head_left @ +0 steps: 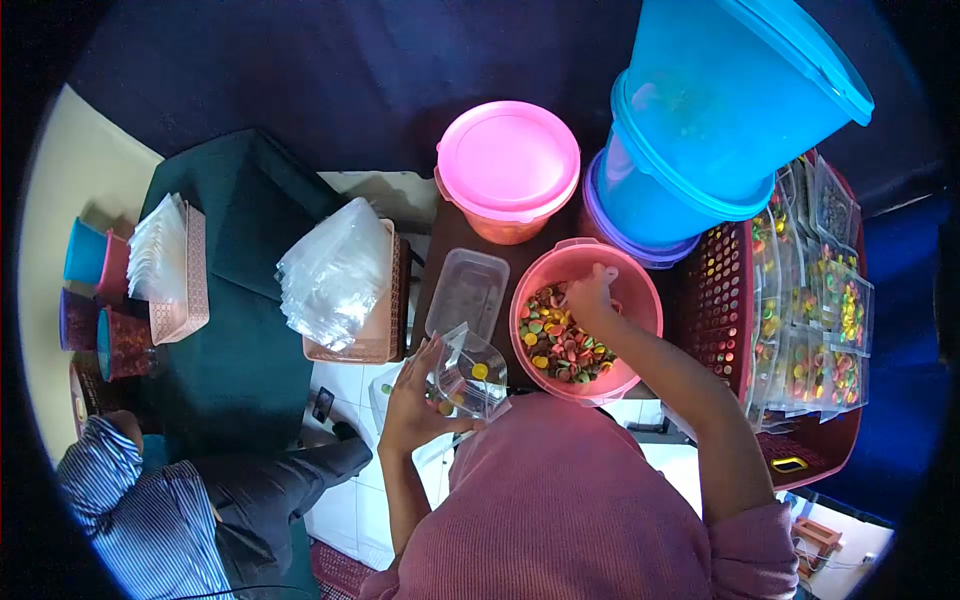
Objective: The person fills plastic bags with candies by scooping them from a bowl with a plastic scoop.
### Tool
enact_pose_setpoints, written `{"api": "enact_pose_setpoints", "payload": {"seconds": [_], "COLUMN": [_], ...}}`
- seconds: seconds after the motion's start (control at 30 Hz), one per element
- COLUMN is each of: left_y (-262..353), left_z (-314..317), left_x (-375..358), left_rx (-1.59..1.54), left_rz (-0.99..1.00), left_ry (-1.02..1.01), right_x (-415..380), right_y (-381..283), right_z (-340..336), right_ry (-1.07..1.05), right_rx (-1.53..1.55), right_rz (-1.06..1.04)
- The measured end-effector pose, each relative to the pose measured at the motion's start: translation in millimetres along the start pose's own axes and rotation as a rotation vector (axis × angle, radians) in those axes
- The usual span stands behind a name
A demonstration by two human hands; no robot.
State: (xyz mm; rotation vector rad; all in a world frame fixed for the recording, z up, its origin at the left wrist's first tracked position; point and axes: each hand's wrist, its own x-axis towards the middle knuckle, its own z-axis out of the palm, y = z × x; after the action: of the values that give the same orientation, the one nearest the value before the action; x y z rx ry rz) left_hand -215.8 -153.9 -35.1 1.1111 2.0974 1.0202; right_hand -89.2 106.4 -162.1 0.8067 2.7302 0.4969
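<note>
My left hand (406,408) grips a clear plastic pouch (470,372) by its side, with a few small round colourful pieces inside, one of them yellow. My right hand (590,298) reaches into a pink bucket (648,345). Its fingers are closed round a pale pink piece like a handle (611,273); the lower end of that piece is hidden. Small button-shaped pieces (570,345) in red, green, yellow and brown cover the bucket's bottom. Beside the pouch, an uncovered clear plastic box (468,290) lies on the dark table.
A pink-lidded tub (508,165) and stacked blue buckets (690,130) stand behind. At right, a red basket (722,320) holds many filled pouches (815,310). Empty bags (340,275) fill a basket at left. A person in a striped shirt (150,520) sits lower left.
</note>
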Motion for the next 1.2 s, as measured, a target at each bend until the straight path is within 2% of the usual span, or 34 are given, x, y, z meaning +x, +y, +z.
{"api": "enact_pose_setpoints", "payload": {"seconds": [0.03,0.1,0.2,0.23,0.3,0.33,0.4,0.53,0.6,0.63,0.7,0.73,0.9,0.97,1.1,1.2], "left_y": [0,-1,-1,-1,1,3,4,0,-1,-1,-1,1,-4,-6,-8,-5], "left_z": [-1,-3,-3,-3,-3,-3,-3,-4,-7,-10,-15,-18,-27,-30,-33,-35], "left_x": [0,1,5,7,8,9,11,12,14,15,16,16,18,19,22,24], "left_rx": [0.015,0.032,0.122,0.108,0.095,0.077,0.065,0.044,0.072,0.091,0.114,0.100,0.042,0.078,0.094,0.104], "left_rz": [-0.002,0.002,0.059,0.063,0.067,0.075,0.089,0.076,0.096,0.116,0.133,0.126,0.073,0.076,0.141,0.161], "left_ry": [-0.004,-0.014,-0.005,-0.007,-0.008,-0.016,-0.032,-0.102,-0.114,-0.114,-0.119,-0.130,-0.167,-0.199,-0.196,-0.225], "right_x": [1,4,5,3,-6,-6,-8,-4,-5,-6,-10,-17,-23,-26,-31,-33], "right_y": [3,14,12,14,18,14,6,11,11,11,12,22,37,48,57,60], "right_z": [-1,-5,23,1,-38,-32,-15,-10,-3,0,3,2,-27,-50,-73,-69], "right_ry": [0.001,-0.185,-0.128,-0.124,-0.555,-0.556,-0.705,-0.842,-1.034,-1.035,-0.906,-1.018,-1.061,-1.049,-0.840,-0.771], "right_rx": [0.004,0.135,0.216,0.215,0.253,0.256,0.292,0.514,0.599,0.604,0.498,0.918,1.013,1.163,1.061,1.063], "right_rz": [0.001,-0.190,-0.220,-0.216,-0.326,-0.326,-0.390,-0.289,-0.280,-0.276,-0.520,-0.427,-0.295,-0.257,-0.263,-0.241]}}
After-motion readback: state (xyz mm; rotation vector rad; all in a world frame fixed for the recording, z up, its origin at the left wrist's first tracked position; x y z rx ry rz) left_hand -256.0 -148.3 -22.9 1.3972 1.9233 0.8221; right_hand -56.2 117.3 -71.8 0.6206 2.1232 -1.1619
